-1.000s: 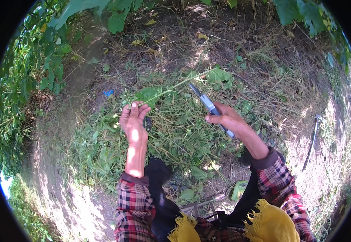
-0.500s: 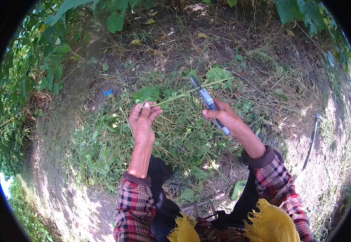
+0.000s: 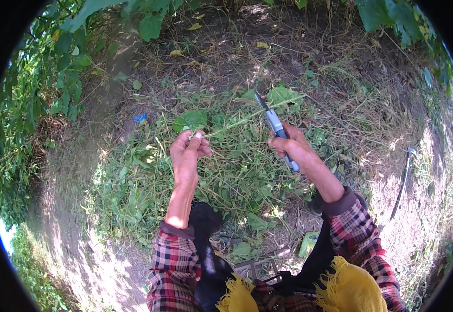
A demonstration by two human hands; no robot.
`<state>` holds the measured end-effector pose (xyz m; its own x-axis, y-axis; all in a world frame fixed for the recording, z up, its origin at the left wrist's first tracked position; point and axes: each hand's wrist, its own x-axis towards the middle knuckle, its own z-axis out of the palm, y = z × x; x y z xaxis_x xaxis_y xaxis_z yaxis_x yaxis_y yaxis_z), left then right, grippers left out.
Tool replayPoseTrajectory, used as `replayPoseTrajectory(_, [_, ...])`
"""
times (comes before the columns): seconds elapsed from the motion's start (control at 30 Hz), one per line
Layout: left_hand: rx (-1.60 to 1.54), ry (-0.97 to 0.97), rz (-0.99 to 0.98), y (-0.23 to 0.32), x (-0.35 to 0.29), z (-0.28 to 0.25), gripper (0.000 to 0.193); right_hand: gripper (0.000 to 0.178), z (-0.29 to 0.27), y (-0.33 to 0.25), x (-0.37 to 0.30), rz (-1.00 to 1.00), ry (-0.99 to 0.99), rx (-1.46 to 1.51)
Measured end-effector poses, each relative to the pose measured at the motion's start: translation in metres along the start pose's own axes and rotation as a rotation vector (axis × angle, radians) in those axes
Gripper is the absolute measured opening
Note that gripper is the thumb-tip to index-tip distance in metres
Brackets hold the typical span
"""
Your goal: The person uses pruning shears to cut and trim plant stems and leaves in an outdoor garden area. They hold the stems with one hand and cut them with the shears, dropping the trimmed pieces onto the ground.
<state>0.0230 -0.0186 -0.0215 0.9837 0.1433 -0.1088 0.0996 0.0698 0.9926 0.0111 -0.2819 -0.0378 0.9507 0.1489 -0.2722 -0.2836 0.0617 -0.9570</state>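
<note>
Between the thumb and fingers of my left hand (image 3: 189,152) is the near end of a long, thin green plant stem (image 3: 237,122). It runs up and to the right across the picture. My right hand (image 3: 293,144) is closed round the grey and blue handles of pruning shears (image 3: 274,124). Their dark blade tips point up and to the left, and the stem passes at the blades. Whether the blades touch the stem, I cannot tell. A broad green leaf (image 3: 190,120) shows just beyond my left fingertips, and another leaf (image 3: 282,95) lies near the stem's far end.
A heap of cut greenery (image 3: 158,182) covers the ground below my hands. A blue scrap (image 3: 140,118) lies to the left. At the right rests a thin dark curved tool (image 3: 403,182). Leafy vines (image 3: 65,78) hang at the upper left. A yellow fringed cloth (image 3: 354,286) hangs at the lower edge.
My right hand and the shears have shifted slightly to the right along the stem, toward its far end. My left hand keeps its pinch and has barely moved.
</note>
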Motion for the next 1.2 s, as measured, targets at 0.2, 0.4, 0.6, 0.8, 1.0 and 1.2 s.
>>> replayPoseTrajectory(0.2, [0.15, -0.024, 0.041, -0.004, 0.002, 0.002, 0.012, 0.02, -0.004, -0.001, -0.003, 0.064, -0.05, 0.157])
replayPoseTrajectory(0.4, [0.042, 0.066, 0.038, -0.004, 0.003, -0.002, 0.01, 0.017, -0.006, -0.009, -0.007, 0.137, -0.134, 0.461])
replayPoseTrajectory(0.6, [-0.092, 0.154, 0.066, -0.006, 0.007, 0.001, 0.01, 0.025, -0.009, 0.009, -0.004, 0.079, -0.004, -0.099])
replayPoseTrajectory(0.8, [-0.04, 0.138, 0.051, -0.006, 0.006, 0.008, 0.01, 0.046, 0.005, 0.01, -0.019, -0.062, -0.161, -0.515])
replayPoseTrajectory(1.0, [-0.025, 0.099, 0.049, -0.007, 0.003, 0.018, 0.012, 0.053, 0.018, 0.004, -0.023, -0.05, -0.177, -0.559])
replayPoseTrajectory(1.2, [-0.02, 0.069, 0.027, -0.009, -0.001, 0.025, 0.014, 0.055, 0.023, -0.001, -0.021, 0.016, -0.145, -0.512])
